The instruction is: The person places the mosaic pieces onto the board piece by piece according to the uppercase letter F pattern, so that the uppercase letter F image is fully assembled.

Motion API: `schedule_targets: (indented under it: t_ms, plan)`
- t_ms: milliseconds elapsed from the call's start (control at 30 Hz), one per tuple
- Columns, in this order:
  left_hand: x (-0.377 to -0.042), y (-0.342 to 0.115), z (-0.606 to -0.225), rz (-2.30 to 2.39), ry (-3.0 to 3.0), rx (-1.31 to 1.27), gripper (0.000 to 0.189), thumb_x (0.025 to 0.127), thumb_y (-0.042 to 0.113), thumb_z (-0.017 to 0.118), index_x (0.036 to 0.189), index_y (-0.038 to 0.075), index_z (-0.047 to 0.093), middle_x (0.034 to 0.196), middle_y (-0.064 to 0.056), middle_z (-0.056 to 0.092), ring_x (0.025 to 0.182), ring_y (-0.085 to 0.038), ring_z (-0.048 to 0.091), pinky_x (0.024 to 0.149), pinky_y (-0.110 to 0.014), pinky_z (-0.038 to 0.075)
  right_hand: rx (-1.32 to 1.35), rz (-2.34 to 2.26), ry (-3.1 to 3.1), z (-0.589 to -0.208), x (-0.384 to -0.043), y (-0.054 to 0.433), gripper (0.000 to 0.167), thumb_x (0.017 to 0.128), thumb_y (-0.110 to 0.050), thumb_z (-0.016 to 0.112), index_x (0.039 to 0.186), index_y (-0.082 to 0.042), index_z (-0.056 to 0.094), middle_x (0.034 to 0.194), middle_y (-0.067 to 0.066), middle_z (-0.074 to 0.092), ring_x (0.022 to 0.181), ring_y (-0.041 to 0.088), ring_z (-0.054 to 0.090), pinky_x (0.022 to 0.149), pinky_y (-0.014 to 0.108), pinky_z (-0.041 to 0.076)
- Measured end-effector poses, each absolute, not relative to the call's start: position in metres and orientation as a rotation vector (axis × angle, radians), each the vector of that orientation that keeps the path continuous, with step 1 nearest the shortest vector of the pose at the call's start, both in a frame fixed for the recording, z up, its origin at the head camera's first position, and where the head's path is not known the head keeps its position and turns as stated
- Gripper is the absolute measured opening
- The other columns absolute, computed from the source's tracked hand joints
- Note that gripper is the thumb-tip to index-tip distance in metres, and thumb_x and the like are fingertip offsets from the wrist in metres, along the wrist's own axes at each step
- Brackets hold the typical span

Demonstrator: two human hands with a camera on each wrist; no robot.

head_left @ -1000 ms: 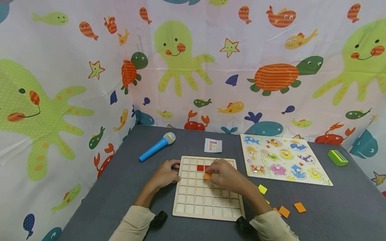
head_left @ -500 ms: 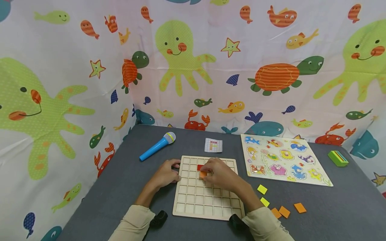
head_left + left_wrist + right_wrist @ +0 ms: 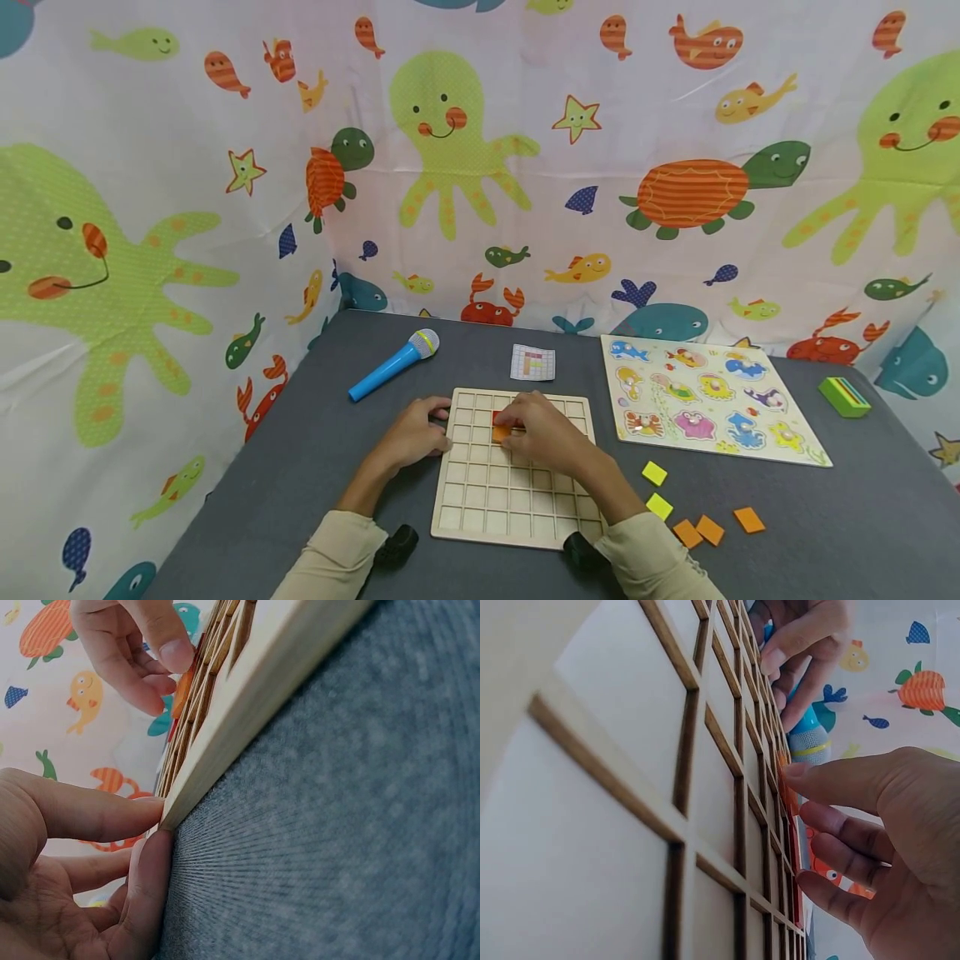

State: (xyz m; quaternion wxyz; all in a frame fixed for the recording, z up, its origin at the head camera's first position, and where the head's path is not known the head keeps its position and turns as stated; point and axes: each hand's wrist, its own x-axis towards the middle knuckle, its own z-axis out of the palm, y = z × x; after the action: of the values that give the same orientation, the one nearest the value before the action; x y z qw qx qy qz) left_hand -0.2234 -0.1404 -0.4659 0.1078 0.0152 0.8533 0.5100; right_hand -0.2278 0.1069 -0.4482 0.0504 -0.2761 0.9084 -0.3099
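A pale wooden grid board (image 3: 498,500) lies flat on the table. At its left edge my left hand (image 3: 408,433) holds the frame, thumb and finger against the rim in the left wrist view. Over the upper part of the grid, my right hand (image 3: 551,435) pinches an orange square tile (image 3: 499,435) between thumb and fingers. In the right wrist view this orange tile (image 3: 788,793) is low at the grid, under the thumb tip. Just above it in the head view is a red tile (image 3: 496,415), partly hidden by my fingers; red also shows along the grid (image 3: 798,900) in the right wrist view.
Loose yellow tiles (image 3: 659,507) and orange tiles (image 3: 709,530) lie right of the board. Behind it are a small printed pattern card (image 3: 533,363) and a blue toy microphone (image 3: 393,367). A sea-animal puzzle (image 3: 712,404) and a green block (image 3: 844,397) stand at the right.
My right hand has moved left across the grid with the orange tile, by about one cell, and now sits lower over it. My left hand stays at the board's edge.
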Motion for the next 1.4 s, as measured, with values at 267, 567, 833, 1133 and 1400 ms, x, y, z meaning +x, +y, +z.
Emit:
schedule_targets:
  t_ms: [267, 567, 833, 1133, 1400]
  plan:
    - [-0.223, -0.139, -0.464, 1.49, 2.52, 0.03, 0.07, 0.078, -0.005, 0.075, 0.147, 0.002, 0.059, 0.124, -0.015, 0.058, 0.086, -0.02, 0.063, 0.07, -0.031, 0.058, -0.784, -0.935, 2.776, -0.449, -0.227, 0.105, 0.028, 0.091, -0.008, 0.082, 0.119, -0.005, 0.079, 0.112, 0.001, 0.069, 0.112, 0.021, 0.055, 0.096, 0.045, 0.05]
    - [-0.223, -0.14, -0.465, 1.495, 2.517, 0.042, 0.07, 0.078, -0.005, 0.075, 0.146, 0.002, 0.06, 0.123, -0.014, 0.058, 0.087, -0.02, 0.063, 0.07, -0.031, 0.058, -0.786, -0.948, 2.775, -0.45, -0.228, 0.106, 0.026, 0.091, -0.007, 0.081, 0.117, -0.008, 0.079, 0.107, 0.0, 0.068, 0.106, 0.019, 0.056, 0.091, 0.043, 0.051]
    - [-0.224, -0.14, -0.466, 1.505, 2.503, 0.04, 0.071, 0.078, -0.006, 0.075, 0.147, 0.001, 0.059, 0.124, -0.015, 0.057, 0.086, -0.02, 0.064, 0.07, -0.032, 0.058, -0.813, -0.996, 2.719, -0.449, -0.23, 0.109, 0.029, 0.091, -0.008, 0.082, 0.12, -0.007, 0.078, 0.11, 0.001, 0.072, 0.102, 0.019, 0.062, 0.09, 0.044, 0.054]
    - [-0.225, -0.141, -0.465, 1.526, 2.484, 0.038, 0.071, 0.078, -0.006, 0.074, 0.147, 0.002, 0.059, 0.125, -0.015, 0.058, 0.086, -0.019, 0.065, 0.07, -0.032, 0.058, -0.83, -1.034, 2.695, -0.448, -0.226, 0.118, 0.027, 0.093, -0.011, 0.079, 0.12, -0.008, 0.079, 0.107, 0.0, 0.071, 0.097, 0.018, 0.062, 0.084, 0.036, 0.054]
    - [-0.223, -0.141, -0.464, 1.526, 2.487, 0.045, 0.072, 0.077, -0.006, 0.076, 0.147, 0.001, 0.059, 0.126, -0.016, 0.059, 0.086, -0.019, 0.065, 0.071, -0.033, 0.059, -0.76, -1.028, 2.663, -0.445, -0.216, 0.132, 0.028, 0.095, -0.014, 0.078, 0.123, -0.01, 0.078, 0.114, 0.0, 0.072, 0.103, 0.019, 0.062, 0.091, 0.041, 0.055]
